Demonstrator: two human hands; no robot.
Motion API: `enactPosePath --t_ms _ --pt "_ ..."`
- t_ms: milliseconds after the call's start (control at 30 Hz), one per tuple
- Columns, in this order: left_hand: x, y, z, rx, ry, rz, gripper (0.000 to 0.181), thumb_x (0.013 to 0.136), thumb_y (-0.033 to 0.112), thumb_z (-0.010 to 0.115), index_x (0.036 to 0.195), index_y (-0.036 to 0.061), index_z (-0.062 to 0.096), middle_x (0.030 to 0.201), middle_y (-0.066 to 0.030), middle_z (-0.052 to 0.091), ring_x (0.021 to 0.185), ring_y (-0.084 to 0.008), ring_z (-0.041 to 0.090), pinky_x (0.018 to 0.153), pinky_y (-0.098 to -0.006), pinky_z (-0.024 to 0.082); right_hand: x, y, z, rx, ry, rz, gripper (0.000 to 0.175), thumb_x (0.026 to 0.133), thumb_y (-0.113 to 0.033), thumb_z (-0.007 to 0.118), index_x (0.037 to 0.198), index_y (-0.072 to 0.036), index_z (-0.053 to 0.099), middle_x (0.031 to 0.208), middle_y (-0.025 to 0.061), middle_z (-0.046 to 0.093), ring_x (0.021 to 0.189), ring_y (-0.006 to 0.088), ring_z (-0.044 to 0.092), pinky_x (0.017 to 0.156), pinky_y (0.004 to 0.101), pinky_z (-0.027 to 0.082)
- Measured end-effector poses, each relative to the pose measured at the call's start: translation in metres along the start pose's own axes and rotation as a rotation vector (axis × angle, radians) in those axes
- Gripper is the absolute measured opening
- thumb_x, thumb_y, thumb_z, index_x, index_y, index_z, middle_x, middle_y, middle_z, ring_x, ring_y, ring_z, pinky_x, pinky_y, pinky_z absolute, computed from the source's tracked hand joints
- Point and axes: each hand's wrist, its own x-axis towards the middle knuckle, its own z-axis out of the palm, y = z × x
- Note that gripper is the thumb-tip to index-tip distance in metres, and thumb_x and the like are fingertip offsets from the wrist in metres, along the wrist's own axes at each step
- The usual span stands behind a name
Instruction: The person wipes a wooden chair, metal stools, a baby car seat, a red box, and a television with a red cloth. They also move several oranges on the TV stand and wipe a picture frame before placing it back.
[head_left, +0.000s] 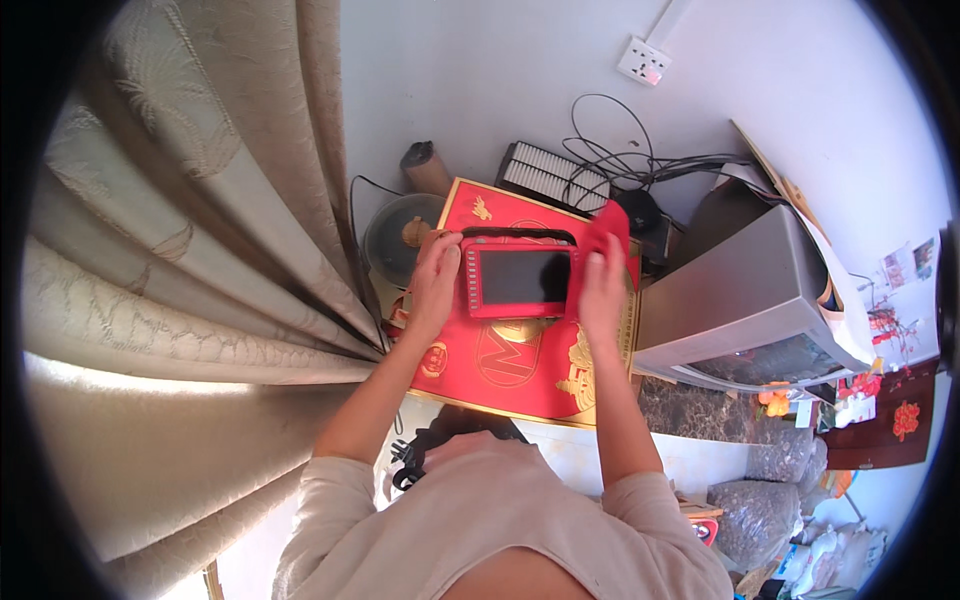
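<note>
A red portable video player with a dark screen, a column of buttons and a black carrying handle is in front of me, above a large red-and-gold box. My left hand grips the player's upper left corner, beside the end of the handle. At its right edge, my right hand holds a red cloth. That hand is blurred, and part of the cloth lies hidden under its fingers. Whether the player rests on the box or is held just above it, I cannot tell.
To the right stands a silver CRT television. Behind the box are a pleated air filter, tangled black cables and a brown cylinder. A round dark container and a long curtain flank the left side.
</note>
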Motion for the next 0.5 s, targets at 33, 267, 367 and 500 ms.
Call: enactPosePath --t_ms 33,267,367,500 --pt "-0.004 -0.003 -0.002 -0.018 0.054 -0.101 0.037 0.103 0.021 0.052 0.133 0.0012 0.057 0.14 -0.0143 0.055 0.126 -0.023 0.055 0.106 -0.0324 0.042 0.005 -0.009 0.023 -0.065 -0.085 -0.054 0.047 0.104 -0.021 0.048 0.144 0.001 0.044 0.143 0.0235 0.051 0.134 0.0369 0.049 0.113 0.0412 0.036" --pt "-0.027 0.013 -0.008 0.321 -0.06 -0.019 0.049 0.103 0.029 0.049 0.144 0.0017 0.05 0.15 -0.0221 0.044 0.143 -0.0331 0.039 0.117 -0.0393 0.03 -0.045 -0.051 0.062 0.116 -0.726 -0.234 0.047 0.097 -0.021 0.059 0.139 -0.003 0.051 0.14 0.0214 0.055 0.13 0.0341 0.054 0.11 0.041 0.042" --pt "-0.033 0.024 -0.005 0.537 -0.052 -0.059 0.055 0.101 0.038 0.052 0.136 -0.0036 0.057 0.153 -0.0289 0.036 0.145 -0.0413 0.031 0.117 -0.0485 0.027 -0.02 -0.025 0.032 -0.059 -0.399 -0.332 0.04 0.097 -0.019 0.06 0.133 -0.003 0.056 0.133 0.0203 0.06 0.122 0.0343 0.059 0.105 0.0404 0.046" --pt "-0.038 0.021 0.026 0.995 0.062 0.093 0.071 0.098 0.044 0.057 0.143 -0.0085 0.043 0.154 -0.0367 0.028 0.142 -0.0519 0.029 0.117 -0.0572 0.025 0.023 0.037 0.015 -0.192 -0.076 -0.017 0.033 0.098 -0.024 0.056 0.123 -0.003 0.061 0.12 0.021 0.064 0.115 0.0382 0.058 0.103 0.0447 0.044"
